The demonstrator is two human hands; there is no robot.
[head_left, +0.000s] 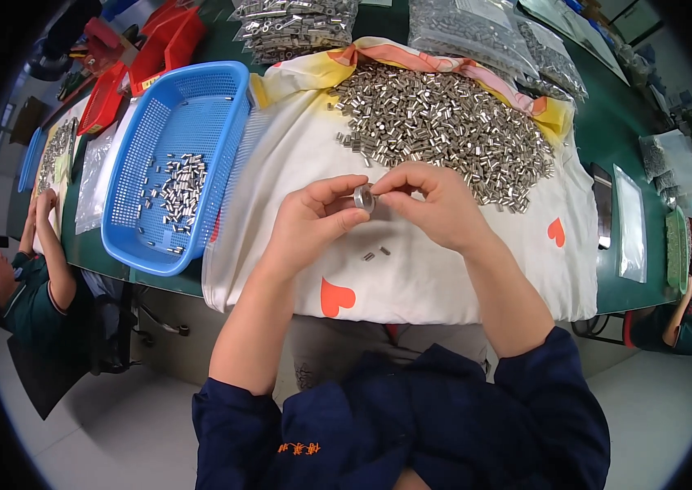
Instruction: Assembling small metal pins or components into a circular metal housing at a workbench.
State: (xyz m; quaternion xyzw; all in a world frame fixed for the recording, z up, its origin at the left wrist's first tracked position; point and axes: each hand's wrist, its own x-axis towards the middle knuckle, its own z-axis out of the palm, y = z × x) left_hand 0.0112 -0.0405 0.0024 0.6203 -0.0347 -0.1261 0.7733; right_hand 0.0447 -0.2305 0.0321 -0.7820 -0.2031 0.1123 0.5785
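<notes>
Over the near part of the white cloth [460,286], my left hand [305,219] pinches a small round metal ring [363,198] between thumb and fingers. Close against the ring's right side, my right hand [436,204] has its fingertips pressed together; whatever they hold is too small to make out. Two loose metal sleeves [368,256] lie on the cloth below my hands. Beyond them spreads a large heap of short silvery metal sleeves [452,122].
A blue plastic basket [241,98] at the left contains several metal sleeves [183,192]. Plastic bags of metal parts [297,28] stand along the back, with red bins [166,41] at the far left. One person [35,278] sits left, another [681,327] right.
</notes>
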